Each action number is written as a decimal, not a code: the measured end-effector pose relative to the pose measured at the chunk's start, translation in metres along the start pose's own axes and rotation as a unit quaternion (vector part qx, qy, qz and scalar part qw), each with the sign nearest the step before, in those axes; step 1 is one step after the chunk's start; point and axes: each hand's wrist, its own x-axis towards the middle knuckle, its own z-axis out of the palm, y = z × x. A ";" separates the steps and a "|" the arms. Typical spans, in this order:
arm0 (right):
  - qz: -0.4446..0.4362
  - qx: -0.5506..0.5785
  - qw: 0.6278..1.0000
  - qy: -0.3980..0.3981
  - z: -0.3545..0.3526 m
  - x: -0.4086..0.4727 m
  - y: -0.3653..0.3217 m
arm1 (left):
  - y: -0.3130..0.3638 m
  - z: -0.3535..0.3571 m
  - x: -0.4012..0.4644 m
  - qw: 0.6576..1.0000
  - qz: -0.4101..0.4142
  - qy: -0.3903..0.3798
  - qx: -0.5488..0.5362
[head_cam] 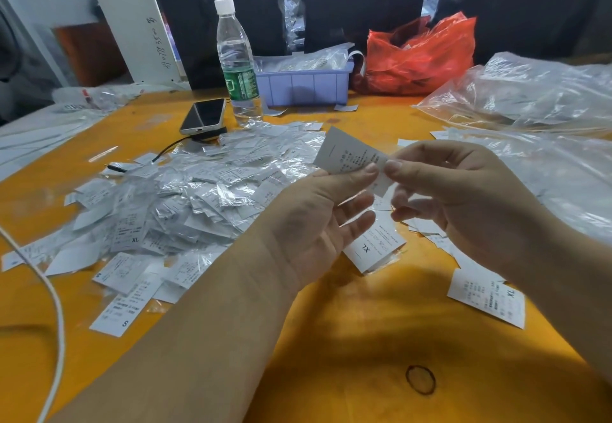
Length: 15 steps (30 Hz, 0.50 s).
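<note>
White label (pixel 347 152) is held in the air above the table (pixel 331 340), mid-frame, tilted, printed side up. Both hands are on its near end.
Left hand (pixel 318 224): thumb presses on top of the label and pinches it. The finger behind the paper is hidden, and the lower fingers are loosely spread.
Right hand (pixel 463 197): thumb and forefinger pinch the same end in a narrow grip, thumb tips nearly touching.
Directly under the hands, a loose XL tag (pixel 377 245) lies flat on the table. Another XL tag (pixel 486 296) lies to the right, by the right forearm.
Left of the hands is a heap of bagged tags (pixel 185 197), small clear sleeves with white tags inside, some marked XL or S.

Containers:
- Purple tray (pixel 304 86) at the back, filled with clear sleeves and white tags above the rim.
- Red plastic bag (pixel 417 58) beside the tray, open top. Contents are dark and I cannot tell what they are.
- Large clear bags (pixel 530 91) at right, with white tags visible through the film.
- Water bottle (pixel 236 61), upright and capped, just left of the tray.

Phone (pixel 203 116) sits next to the bottle. White cable (pixel 56 323) runs along the left edge. Rubber band (pixel 420 379) is near the front edge.
</note>
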 end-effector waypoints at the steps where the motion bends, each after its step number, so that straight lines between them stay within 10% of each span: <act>1: -0.002 0.001 1.000 0.000 0.000 0.000 0.000 | 0.000 0.000 -0.001 1.000 -0.003 -0.007 0.008; 10: 0.017 -0.004 1.000 0.024 0.001 0.000 -0.001 | 0.010 -0.008 -0.002 0.931 0.210 0.134 0.266; 15: 0.021 0.001 0.999 0.037 -0.001 0.001 0.000 | 0.004 -0.002 -0.004 0.942 0.205 0.125 0.235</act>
